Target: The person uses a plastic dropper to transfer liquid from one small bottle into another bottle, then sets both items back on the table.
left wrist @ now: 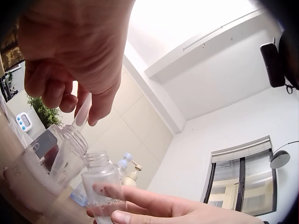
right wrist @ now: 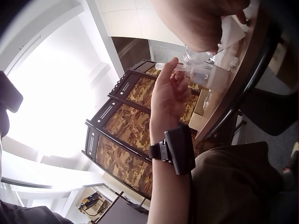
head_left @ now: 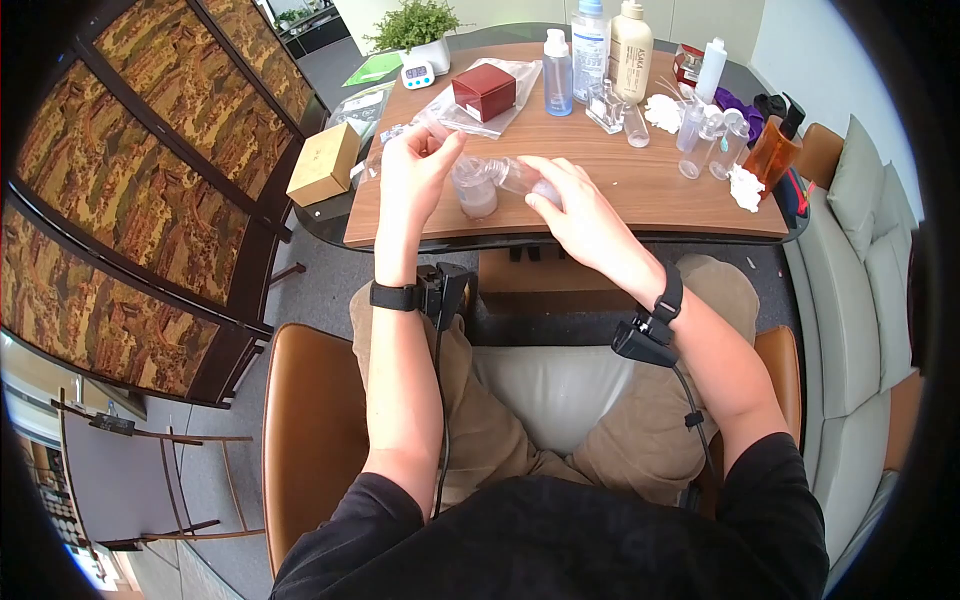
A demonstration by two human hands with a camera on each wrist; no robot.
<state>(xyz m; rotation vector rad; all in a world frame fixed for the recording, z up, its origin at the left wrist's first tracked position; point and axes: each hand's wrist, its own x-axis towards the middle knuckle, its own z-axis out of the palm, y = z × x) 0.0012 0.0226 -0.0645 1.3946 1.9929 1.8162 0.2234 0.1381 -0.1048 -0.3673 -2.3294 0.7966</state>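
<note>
A clear wide-mouthed jar (head_left: 475, 198) with cloudy whitish liquid stands near the table's front edge. Above its left side, my left hand (head_left: 418, 172) pinches a slender translucent plastic stick (left wrist: 83, 112) between thumb and fingers; its lower end reaches into the jar's mouth. My right hand (head_left: 582, 208) grips a small clear bottle (left wrist: 99, 179), uncapped, with a threaded neck and a little foamy liquid low inside. In the head view this bottle leans toward the jar, its neck right at the jar's rim.
Behind stand a dark red box (head_left: 484, 92) on a plastic bag, a blue bottle (head_left: 558, 75) and a cream pump bottle (head_left: 631, 50). Several clear bottles, crumpled tissues (head_left: 746, 188) and an amber pump bottle (head_left: 775, 150) crowd the right. A cardboard box (head_left: 323, 165) sits left, near a timer (head_left: 418, 75).
</note>
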